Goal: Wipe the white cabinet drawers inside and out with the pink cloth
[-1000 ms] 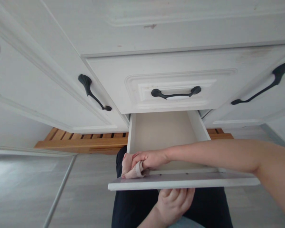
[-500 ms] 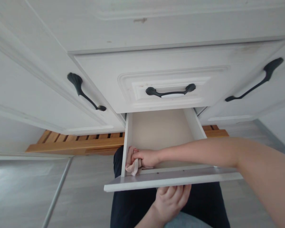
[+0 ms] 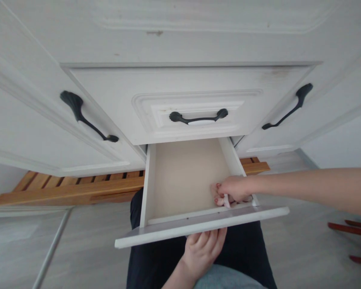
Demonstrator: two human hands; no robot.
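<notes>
A white drawer is pulled out of the cabinet over the lap, its beige bottom showing. Inside it, at the front right corner, my right hand is closed around a pink cloth pressed against the drawer. My left hand is under the outer side of the drawer front, its fingers curled against it; the fingertips are hidden by the panel.
Above is a closed drawer with a dark handle. Doors with dark handles stand on both sides. A slatted wooden bench runs below the cabinet. Red-brown legs show at the right edge.
My right hand has moved with the cloth from the drawer's front left corner to its front right corner. The head view has shifted right, and my left hand stays at the drawer front.
</notes>
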